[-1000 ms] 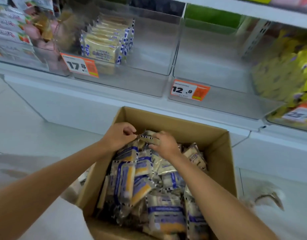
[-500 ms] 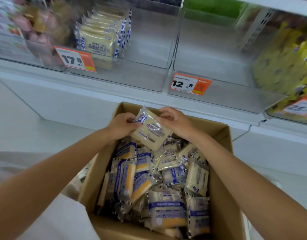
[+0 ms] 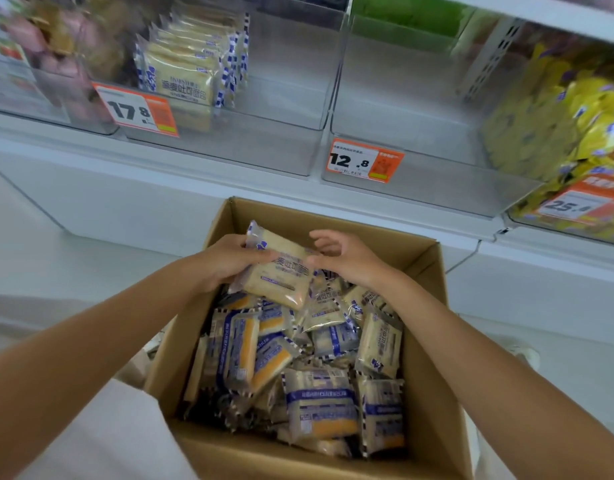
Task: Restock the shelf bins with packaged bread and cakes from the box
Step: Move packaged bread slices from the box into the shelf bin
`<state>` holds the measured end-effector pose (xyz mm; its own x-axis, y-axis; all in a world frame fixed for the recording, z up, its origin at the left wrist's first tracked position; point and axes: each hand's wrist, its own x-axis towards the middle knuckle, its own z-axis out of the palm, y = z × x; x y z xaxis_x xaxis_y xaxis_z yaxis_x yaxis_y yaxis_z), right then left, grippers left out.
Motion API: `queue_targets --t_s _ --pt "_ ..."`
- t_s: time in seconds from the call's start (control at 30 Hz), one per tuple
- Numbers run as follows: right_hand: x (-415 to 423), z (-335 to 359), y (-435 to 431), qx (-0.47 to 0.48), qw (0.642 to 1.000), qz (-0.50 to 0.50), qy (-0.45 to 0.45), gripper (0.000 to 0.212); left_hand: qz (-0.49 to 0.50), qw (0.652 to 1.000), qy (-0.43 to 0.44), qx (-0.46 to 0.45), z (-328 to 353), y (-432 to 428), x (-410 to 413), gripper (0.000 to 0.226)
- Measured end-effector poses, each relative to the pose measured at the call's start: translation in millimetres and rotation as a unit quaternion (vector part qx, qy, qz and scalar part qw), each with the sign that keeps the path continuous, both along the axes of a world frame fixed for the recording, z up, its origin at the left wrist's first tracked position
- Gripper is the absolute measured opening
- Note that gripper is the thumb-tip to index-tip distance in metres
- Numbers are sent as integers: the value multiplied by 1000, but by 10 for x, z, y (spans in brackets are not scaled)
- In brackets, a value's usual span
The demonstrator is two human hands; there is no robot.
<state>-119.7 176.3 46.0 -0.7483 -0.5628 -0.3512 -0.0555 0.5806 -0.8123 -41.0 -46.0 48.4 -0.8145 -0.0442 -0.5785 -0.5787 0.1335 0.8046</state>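
An open cardboard box [image 3: 433, 306] on the floor holds several blue-and-white packets of bread and cake [image 3: 319, 403]. One pale bread packet [image 3: 281, 275] is lifted just above the box's far end. My left hand [image 3: 226, 261] grips its left side, fingers curled round it. My right hand [image 3: 343, 258] is at its right edge, the thumb touching the wrapper and the fingers loosely spread above it. On the shelf above, a clear bin [image 3: 264, 147] tagged 17.8 holds a row of matching bread packets [image 3: 184, 77] on its left side.
A clear bin [image 3: 419, 174] tagged 12.8 stands to the right of the bread bin with nothing in it. Further right a bin holds yellow packets [image 3: 575, 116]. A bin of pink packets [image 3: 39, 46] is at far left. White shelf base and pale floor surround the box.
Both hands picked one bread packet out of the box and raised it. My right hand's fingers have since loosened off it while the left keeps its grip.
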Motion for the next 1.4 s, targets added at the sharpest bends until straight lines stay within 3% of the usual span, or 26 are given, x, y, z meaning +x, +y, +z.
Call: queue_targets --t_s 0.13,0.23,0.37,0.53,0.67,0.73,0.8,0.87,0.97,1.0,1.07,1.13,1.17,1.23,1.33,1.4 --pt "-89 -355 411 104 994 -12 32 50 110 993 31 37 -47 -75 16 14" --pt "-131 -635 706 166 986 -11 30 47 142 988 32 50 -115 -147 26 20" --pt "-239 -962 872 310 940 119 82 63 126 990 19 54 -216 -106 30 20" --pt "-375 -1013 811 350 904 154 192 27 121 991 11 58 -280 -48 17 25" --pt "-330 -966 767 393 872 254 140 45 131 989 15 72 -281 -27 10 27" --pt "-299 -1026 768 416 857 263 155 35 122 990 17 70 -276 -12 24 27" --pt "-294 -979 721 368 883 212 199 20 112 992 21 60 -298 -21 41 25" --pt "-317 -840 632 263 929 144 218 15 110 992 28 50 -305 -28 51 25" --pt "-388 -679 512 204 957 130 160 13 134 989 34 52 -288 -43 61 25" --pt "-368 -660 485 243 948 157 132 27 140 988 33 55 -281 -41 73 24" --pt "-268 -771 489 356 898 238 106 46 139 988 31 52 -267 -42 95 22" --pt "-176 -924 524 417 851 283 146 31 132 990 29 47 -308 -64 102 21" --pt "-174 -978 540 416 848 277 175 25 125 991 30 42 -316 -71 107 22" --pt "-207 -968 544 374 869 242 214 18 115 992 30 29 -375 -93 105 24" --pt "-262 -686 450 205 957 122 166 12 119 992 28 5 -419 -81 109 23" --pt "-253 -351 273 102 981 77 144 10 115 992 40 -18 -417 -65 97 22"
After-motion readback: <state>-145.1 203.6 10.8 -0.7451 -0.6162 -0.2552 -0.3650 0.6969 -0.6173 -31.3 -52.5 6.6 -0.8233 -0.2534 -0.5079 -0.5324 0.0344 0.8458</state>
